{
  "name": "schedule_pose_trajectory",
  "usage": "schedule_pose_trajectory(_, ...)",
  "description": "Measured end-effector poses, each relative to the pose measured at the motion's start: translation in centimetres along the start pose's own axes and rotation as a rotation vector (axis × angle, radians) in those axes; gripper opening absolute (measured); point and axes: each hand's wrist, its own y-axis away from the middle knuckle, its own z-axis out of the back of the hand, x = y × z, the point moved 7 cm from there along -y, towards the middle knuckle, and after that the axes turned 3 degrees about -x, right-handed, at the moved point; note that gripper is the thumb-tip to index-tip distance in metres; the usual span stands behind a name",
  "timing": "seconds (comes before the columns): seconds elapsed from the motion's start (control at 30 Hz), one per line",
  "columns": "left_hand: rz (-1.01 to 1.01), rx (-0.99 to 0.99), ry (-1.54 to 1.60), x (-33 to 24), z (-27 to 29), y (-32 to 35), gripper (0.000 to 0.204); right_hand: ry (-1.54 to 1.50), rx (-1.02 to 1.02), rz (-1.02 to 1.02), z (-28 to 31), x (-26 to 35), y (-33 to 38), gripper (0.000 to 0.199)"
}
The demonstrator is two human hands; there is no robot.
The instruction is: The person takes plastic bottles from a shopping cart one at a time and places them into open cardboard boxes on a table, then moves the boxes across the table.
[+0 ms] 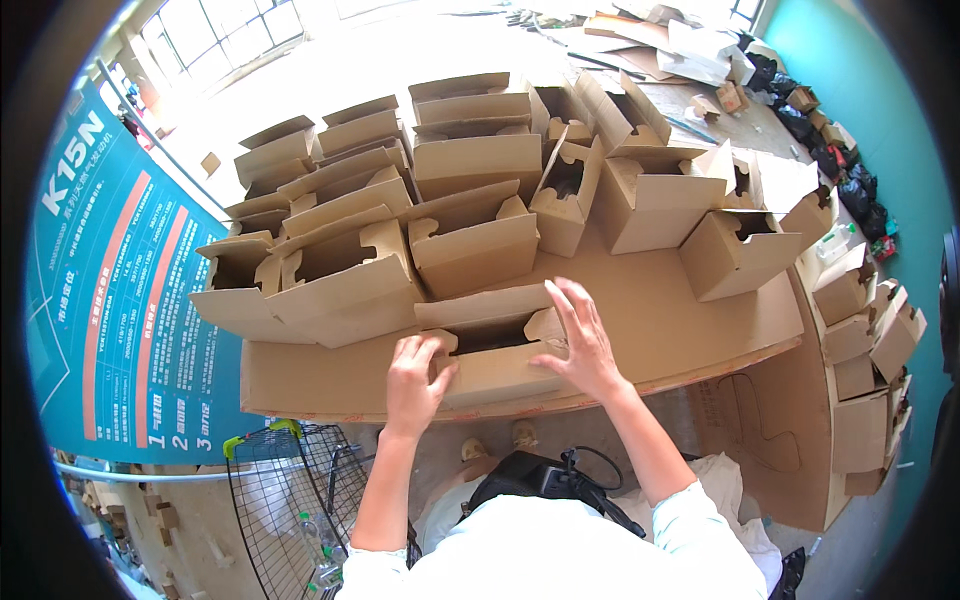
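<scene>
An open-topped brown cardboard box [492, 372] stands at the near edge of the cardboard-covered table, right in front of me. Its back flap stands up, and its inside is dark. My left hand [412, 385] is curled over the left end of this box, fingers bent at the end flap and thumb by the front panel. At the other end, my right hand [583, 345] has its fingers stretched and spread beside the right end flap, with the thumb at the front rim. Just behind stand two more open boxes, one box [355, 290] to the left and another box [475, 250] farther back.
Several open boxes fill the back of the table [640, 330], with a box [740, 255] at its right. More boxes [860, 430] are stacked on the right. A black wire cart [285, 500] holding bottles stands below left, near a teal banner [130, 300]. Black bags [820, 150] line the wall.
</scene>
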Motion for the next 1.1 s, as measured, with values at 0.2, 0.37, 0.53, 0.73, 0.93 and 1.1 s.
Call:
schedule_pose_trajectory(0.2, -0.2, -0.168, -0.169, -3.0, 1.8, -1.0, 0.073, 0.088, 0.216, 0.074, -2.2, -1.0, -1.5, 0.075)
schedule_pose_trajectory(0.37, -0.305, 0.231, -0.138, 1.1, -0.7, -1.6, 0.077, 0.186, 0.391, 0.185, -3.7, -1.0, 1.9, 0.081)
schedule_pose_trajectory(0.53, -0.28, 0.548, -0.051, -0.7, -1.2, -2.3, 0.111, 0.296, 0.579, 0.062, -4.2, 0.0, 2.6, 0.107)
schedule_pose_trajectory(0.73, -0.309, 0.494, -0.13, 0.2, -2.4, -2.2, 0.115, 0.366, 0.61, 0.068, -5.6, -0.2, 2.1, 0.116)
schedule_pose_trajectory(0.93, -0.399, 0.436, -0.068, -4.6, -7.5, -4.0, 0.11, 0.417, 0.561, -0.003, -0.8, -5.8, 2.1, 0.114)
schedule_pose_trajectory(1.1, -0.399, 0.366, -0.076, -11.0, -14.9, -6.9, 0.106, 0.554, 0.378, -0.014, 5.8, -13.1, 2.6, 0.087)
